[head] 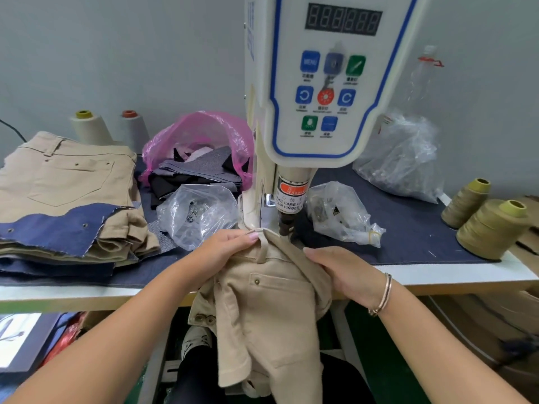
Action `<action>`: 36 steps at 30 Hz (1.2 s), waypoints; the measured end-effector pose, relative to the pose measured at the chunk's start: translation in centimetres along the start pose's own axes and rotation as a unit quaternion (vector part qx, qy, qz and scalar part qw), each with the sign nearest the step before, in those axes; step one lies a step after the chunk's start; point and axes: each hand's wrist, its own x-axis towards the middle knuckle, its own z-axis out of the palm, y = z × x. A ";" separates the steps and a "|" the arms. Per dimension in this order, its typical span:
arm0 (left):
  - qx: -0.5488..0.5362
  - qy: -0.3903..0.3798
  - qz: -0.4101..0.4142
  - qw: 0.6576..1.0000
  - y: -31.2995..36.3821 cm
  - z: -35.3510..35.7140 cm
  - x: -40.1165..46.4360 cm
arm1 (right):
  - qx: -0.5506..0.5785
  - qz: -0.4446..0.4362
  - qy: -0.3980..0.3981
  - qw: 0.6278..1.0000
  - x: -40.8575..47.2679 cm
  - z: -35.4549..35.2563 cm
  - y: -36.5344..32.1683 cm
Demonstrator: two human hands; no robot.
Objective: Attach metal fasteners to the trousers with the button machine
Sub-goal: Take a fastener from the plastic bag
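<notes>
A pair of beige trousers [262, 301] is draped over the front edge of the worktop [437, 275], with the waistband positioned directly beneath the head of the button machine [320, 83]. The waistband is gripped by the left hand [224, 252], whose fingers [248, 237] are curled over the fabric beside a belt loop, at 9 o'clock from the machine's punch [284, 223]. The opposite side of the waistband is held by the right hand [347, 272], at 4 o'clock from the punch, its fingers laid nearly flat along the fabric with the thumb tucked under the fold. A bracelet [383, 295] is worn on the right wrist. One metal fastener [257, 282] is seen at a pocket corner, between the two hands. At 9 o'clock on the worktop, a stack of beige trousers [64, 182] is placed, topped with a denim scrap [58, 228]. Clear bags of fasteners [198, 214] are located at either side of the machine column. Thread cones [490, 228] are stationed at 3 o'clock.
</notes>
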 end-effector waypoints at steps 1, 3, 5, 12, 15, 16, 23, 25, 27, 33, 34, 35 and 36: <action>0.016 0.012 0.023 1.000 0.0 -0.3 -0.1 | -0.042 -0.020 0.012 0.999 -0.4 -0.2 -0.6; 0.074 0.057 0.068 0.993 -0.3 -1.0 -0.1 | -0.100 -0.074 0.074 0.989 -0.8 -1.2 -1.8; 0.158 0.116 0.100 0.976 -1.0 -1.5 0.1 | -0.140 -0.137 0.199 0.960 -0.8 -2.8 -3.1; 0.276 0.211 0.143 0.927 -3.3 -1.6 0.5 | -0.688 -0.059 0.279 0.667 3.4 -6.4 -5.4; 0.305 0.211 0.136 0.918 -3.4 -1.5 0.4 | -0.760 0.006 0.242 0.603 4.9 -5.7 -5.6; 0.316 0.210 0.135 0.915 -3.4 -1.5 0.4 | -0.770 0.027 0.237 0.592 5.4 -5.5 -5.7; 0.346 0.205 0.116 0.908 -3.3 -1.5 0.6 | -0.705 0.045 0.261 0.657 6.8 -5.3 -6.0; 0.355 0.206 0.112 0.905 -3.4 -1.4 0.6 | -0.682 -0.013 0.280 0.675 6.1 -6.5 -6.0; 0.365 0.209 0.111 0.900 -3.3 -1.3 0.7 | -0.678 -0.031 0.272 0.682 5.3 -7.7 -6.3; 0.383 0.212 0.108 0.892 -3.5 -1.4 0.8 | -0.721 -0.045 0.197 0.663 4.3 -9.1 -5.8; 0.383 0.212 0.107 0.893 -3.5 -1.3 0.8 | -0.729 -0.043 0.193 0.655 4.4 -9.0 -5.6; 0.381 0.212 0.107 0.894 -3.5 -1.3 0.8 | -0.734 -0.038 0.192 0.651 4.6 -8.8 -5.5; 0.380 0.212 0.107 0.894 -3.5 -1.3 0.8 | -0.738 -0.031 0.193 0.646 4.7 -8.6 -5.5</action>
